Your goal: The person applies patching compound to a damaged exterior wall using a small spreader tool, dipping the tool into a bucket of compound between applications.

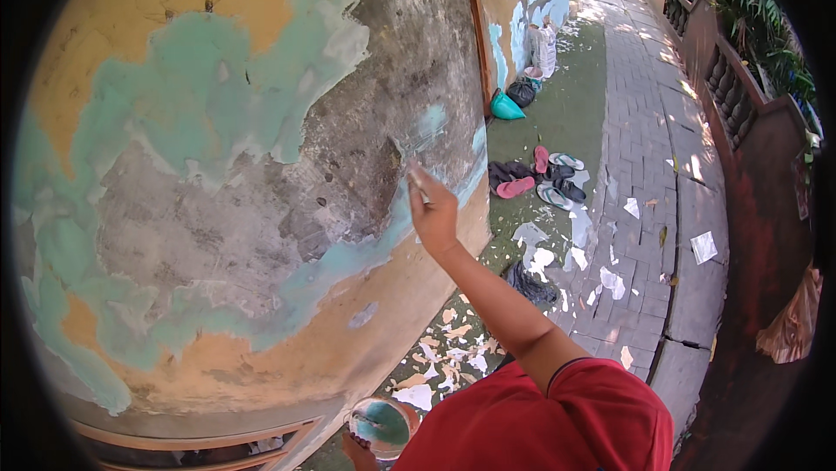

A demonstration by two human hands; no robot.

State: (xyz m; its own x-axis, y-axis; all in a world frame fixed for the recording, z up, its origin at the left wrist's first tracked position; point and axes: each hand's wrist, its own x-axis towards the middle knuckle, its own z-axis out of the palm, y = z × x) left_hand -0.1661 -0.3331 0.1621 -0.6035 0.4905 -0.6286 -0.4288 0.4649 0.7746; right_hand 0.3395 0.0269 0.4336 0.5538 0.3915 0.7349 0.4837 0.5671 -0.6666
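My right hand is raised to the wall, its fingers closed around a pale-handled paintbrush; the brush's tip is hard to make out. Just above it, a streaky light-blue patch lies on the bare grey part of the wall. Low down, my left hand grips the rim of a bucket, partly cut off by the lower edge. Inside the bucket are blue-green paint and a dark streak I cannot identify.
Paint flakes litter the ground below the wall. Sandals, a crumpled black bag and a teal bag lie farther along. A paved path runs beside a balustrade. A slatted wooden frame sits at the wall's foot.
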